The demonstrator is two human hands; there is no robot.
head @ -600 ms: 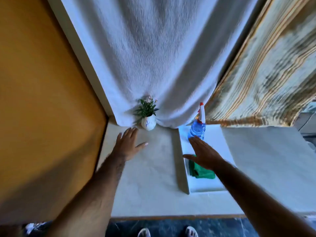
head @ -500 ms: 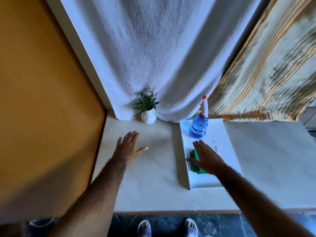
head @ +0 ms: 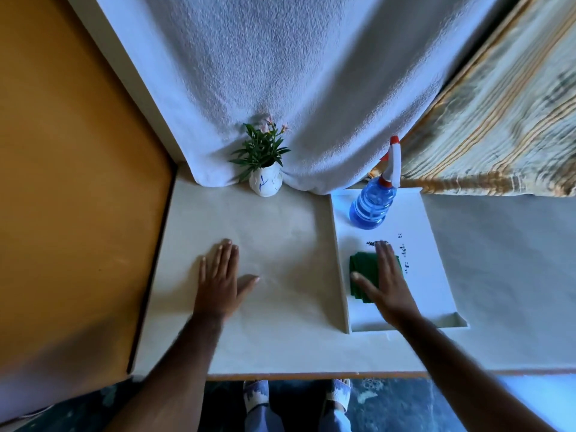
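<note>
A white board point(head: 433, 269) lies on the right half of the table, with small dark marks point(head: 403, 247) on it. A folded green cloth point(head: 358, 275) lies on the board, and my right hand point(head: 385, 282) is over it with straight fingers, covering most of it. A blue spray bottle point(head: 372, 204) with a white and red trigger head stands at the board's far end. My left hand point(head: 219, 279) rests flat on the bare table top, fingers straight and together, thumb out.
A small white vase with a green plant point(head: 265, 169) stands at the back against a hanging white towel point(head: 296, 73). An orange wall point(head: 71, 182) bounds the left. A striped curtain point(head: 498, 120) hangs at the right. The table's front edge point(head: 311, 374) is near my feet.
The view has tilted down. My right hand has drawn back from near the spray bottle to over the green cloth. My left hand has stayed flat on the table.
</note>
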